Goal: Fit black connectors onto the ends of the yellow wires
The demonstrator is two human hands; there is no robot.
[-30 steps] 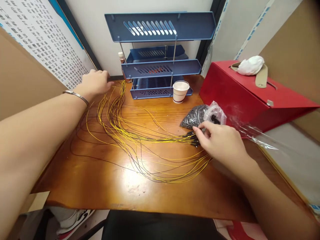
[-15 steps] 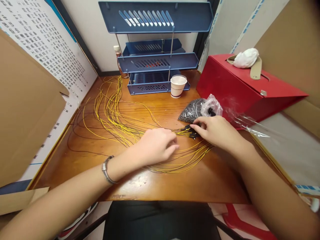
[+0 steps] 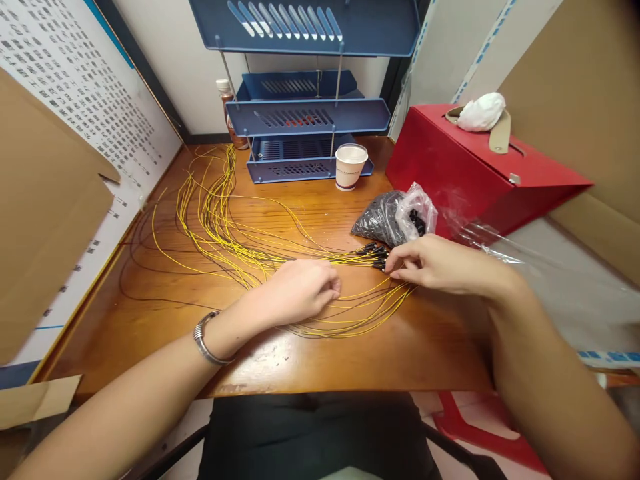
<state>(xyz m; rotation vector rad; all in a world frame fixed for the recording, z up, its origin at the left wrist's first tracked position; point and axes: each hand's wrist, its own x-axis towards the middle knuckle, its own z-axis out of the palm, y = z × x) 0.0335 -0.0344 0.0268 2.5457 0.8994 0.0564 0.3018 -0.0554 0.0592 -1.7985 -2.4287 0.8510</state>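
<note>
My left hand (image 3: 300,290) lies curled over a loose bundle of thin yellow and dark wires (image 3: 240,250) on the wooden table. Its fingers are closed, and whether any wires are inside them is hidden. To the right, the wires end in a cluster of small black connectors (image 3: 373,252). My right hand (image 3: 435,263) is at the right edge of this cluster, thumb and fingertips drawn together. What they pinch is too small to make out. A clear plastic bag of small black parts (image 3: 383,217) lies just beyond the right hand.
A paper cup (image 3: 350,167) stands before a blue tiered tray rack (image 3: 310,120). Behind the wires is a bottle with a white cap (image 3: 225,100). A red box (image 3: 450,170) with a crumpled white bundle on top sits at right. Cardboard (image 3: 45,220) borders the left side.
My right hand has drawn back slightly from the connectors, its fingertips now at their right edge. My left hand stays over the wires, its fingers curled a little tighter. The whole view has shifted slightly.
</note>
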